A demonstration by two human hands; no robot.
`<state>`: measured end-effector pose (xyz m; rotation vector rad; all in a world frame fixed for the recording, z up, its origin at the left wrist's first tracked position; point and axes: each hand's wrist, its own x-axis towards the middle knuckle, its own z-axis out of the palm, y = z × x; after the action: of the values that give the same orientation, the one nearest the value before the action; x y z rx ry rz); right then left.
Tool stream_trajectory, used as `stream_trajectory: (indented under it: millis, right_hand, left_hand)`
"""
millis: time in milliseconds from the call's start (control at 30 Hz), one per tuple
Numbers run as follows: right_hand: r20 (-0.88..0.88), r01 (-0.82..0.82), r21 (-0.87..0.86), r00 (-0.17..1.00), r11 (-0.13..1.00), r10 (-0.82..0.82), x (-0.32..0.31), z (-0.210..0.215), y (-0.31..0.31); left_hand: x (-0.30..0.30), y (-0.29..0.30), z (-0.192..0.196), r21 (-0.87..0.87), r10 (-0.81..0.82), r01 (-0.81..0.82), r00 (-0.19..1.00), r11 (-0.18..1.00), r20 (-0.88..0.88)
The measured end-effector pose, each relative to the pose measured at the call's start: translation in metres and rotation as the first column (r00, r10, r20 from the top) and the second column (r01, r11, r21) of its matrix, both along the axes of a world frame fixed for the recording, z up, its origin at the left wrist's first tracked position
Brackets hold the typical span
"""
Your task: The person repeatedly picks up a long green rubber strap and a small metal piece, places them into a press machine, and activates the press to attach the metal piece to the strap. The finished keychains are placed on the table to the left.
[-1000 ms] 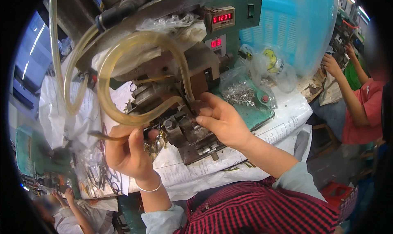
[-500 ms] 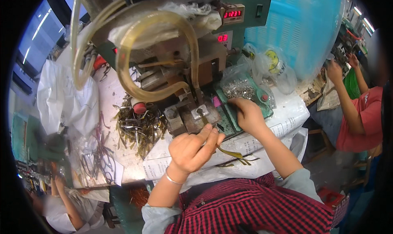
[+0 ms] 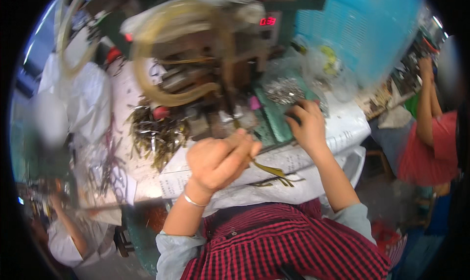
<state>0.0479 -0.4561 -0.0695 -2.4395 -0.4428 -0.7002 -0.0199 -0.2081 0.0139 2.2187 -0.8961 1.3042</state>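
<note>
My left hand point(image 3: 218, 161) is closed, its fingertips pinching an olive-green strap point(image 3: 270, 170) just in front of the machine's metal die point(image 3: 226, 121). The strap's loose end trails out to the right of the hand, over white sheeting. My right hand point(image 3: 309, 127) is over the green machine bed point(image 3: 277, 126), beside a clear bag of small silvery metal pieces point(image 3: 284, 90). Its thumb and index finger are bent with a gap between them, and nothing shows there. Motion blurs the die and the strap's front end.
A pressing machine with a looped yellowish hose point(image 3: 142, 67) and red digital displays point(image 3: 268, 21) stands ahead. Left of the die lies a heap of olive straps with metal parts point(image 3: 157, 133). A blue plastic basket point(image 3: 352, 40) rises behind. Other people work at both sides.
My right hand has drawn back and lifted from the green bed, its thumb and finger now visibly apart. My left hand keeps its pinch on the strap. The whole view has shifted and blurred.
</note>
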Motion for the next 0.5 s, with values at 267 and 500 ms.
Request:
stream_trajectory:
  millis: [267, 500]
  right_hand:
    - [-0.201, 0.131, 0.31, 0.977, 0.942, -0.07, 0.001, -0.015, 0.003]
    - [-0.212, 0.041, 0.492, 0.975, 0.87, 0.073, 0.017, 0.0, 0.013]
  left_hand:
    - [-0.06, 0.045, -0.029, -0.054, 0.279, -0.291, 0.946, 0.955, -0.168]
    - [-0.019, 0.21, -0.058, 0.347, 0.717, -0.629, 0.635, 0.696, -0.286]
